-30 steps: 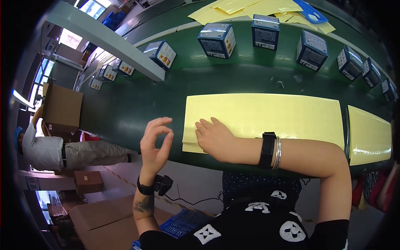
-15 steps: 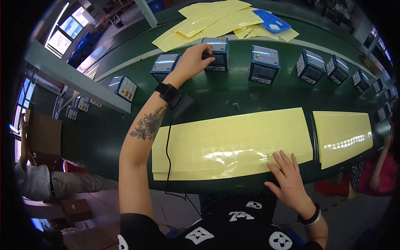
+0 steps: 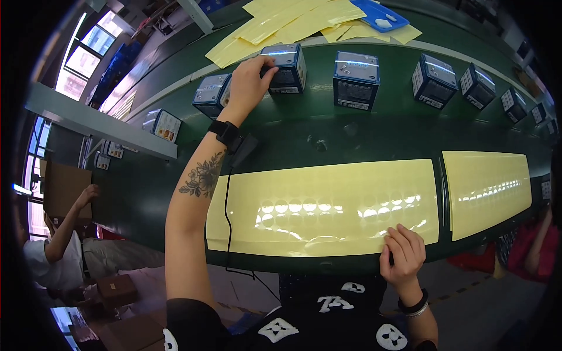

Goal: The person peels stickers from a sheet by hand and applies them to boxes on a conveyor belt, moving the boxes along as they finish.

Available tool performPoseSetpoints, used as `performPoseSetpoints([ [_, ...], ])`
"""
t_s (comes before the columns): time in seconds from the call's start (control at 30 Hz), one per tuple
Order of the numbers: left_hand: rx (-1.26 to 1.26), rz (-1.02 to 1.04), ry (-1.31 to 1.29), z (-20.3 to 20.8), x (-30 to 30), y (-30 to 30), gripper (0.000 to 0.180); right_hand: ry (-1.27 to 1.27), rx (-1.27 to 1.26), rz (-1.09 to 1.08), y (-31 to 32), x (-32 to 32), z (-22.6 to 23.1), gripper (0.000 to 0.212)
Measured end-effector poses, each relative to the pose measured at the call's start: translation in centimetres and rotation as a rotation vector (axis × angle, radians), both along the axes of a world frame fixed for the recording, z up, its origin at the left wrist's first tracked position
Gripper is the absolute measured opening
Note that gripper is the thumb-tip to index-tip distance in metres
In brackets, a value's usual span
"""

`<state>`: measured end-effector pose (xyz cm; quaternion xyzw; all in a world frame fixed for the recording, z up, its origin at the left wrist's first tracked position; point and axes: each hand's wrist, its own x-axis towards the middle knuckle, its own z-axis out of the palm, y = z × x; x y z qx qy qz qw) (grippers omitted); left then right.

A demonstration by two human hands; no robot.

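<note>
My left hand [image 3: 249, 86] reaches to the far side of the green surface, its curved thumb and forefinger at the near left edge of a dark blue box [image 3: 287, 79]. Whatever sits between those fingertips is too small to make out. Just left of that hand is another blue box [image 3: 208, 93], partly covered by it. My right hand [image 3: 404, 254] rests at the near edge of a large yellow sheet [image 3: 316, 175] marked with rows of clear round stickers. Its fingers are bent loosely over the sheet, with nothing seen in them.
A second yellow sheet [image 3: 486, 187] lies to the right. More blue boxes [image 3: 356, 88] stand in a row, rightward. Behind a pale rail are loose yellow sheets [image 3: 281, 29] and a blue tray [image 3: 383, 14]. A grey post [image 3: 102, 120] crosses at left; a black cable [image 3: 227, 216] hangs from my left wrist.
The nearer boxes have shifted left in the picture, and my left hand has moved left with them. My right hand's fingers have drawn closer together. At far left, another person's hand now shows.
</note>
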<state>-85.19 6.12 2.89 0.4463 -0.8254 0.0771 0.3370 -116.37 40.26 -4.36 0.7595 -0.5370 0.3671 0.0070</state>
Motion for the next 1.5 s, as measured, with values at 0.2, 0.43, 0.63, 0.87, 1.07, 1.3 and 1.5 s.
performPoseSetpoints([
  [0.2,-0.177,0.014,0.016,-0.9,0.1,0.1,0.021,-0.003,0.007,-0.008,0.4,-0.7,-0.2,0.015],
  [0.43,-0.393,-0.017,-0.224,-1.6,0.4,-0.3,0.029,0.000,0.056,0.013,0.2,-0.7,-0.1,0.019],
  [0.63,-0.196,0.249,-0.469,-0.9,-2.8,5.1,0.055,-0.028,0.169,0.206,1.1,3.3,1.8,0.032],
  [0.87,0.555,-0.322,-0.451,-0.4,-7.5,27.2,0.064,-0.131,0.194,0.045,-0.3,-2.2,3.6,0.046],
  [1.07,0.630,-0.070,-0.291,-2.3,-6.5,33.0,0.045,0.018,0.442,0.235,-1.5,-4.4,3.3,0.060],
  [1.3,0.600,0.163,-0.147,-3.0,-10.0,33.0,0.030,-0.007,0.467,0.286,-2.8,-6.1,3.1,0.070],
  [1.5,0.496,-0.145,0.034,-3.8,-16.7,31.5,0.030,-0.054,0.400,0.258,-2.9,-6.1,2.5,0.071],
])
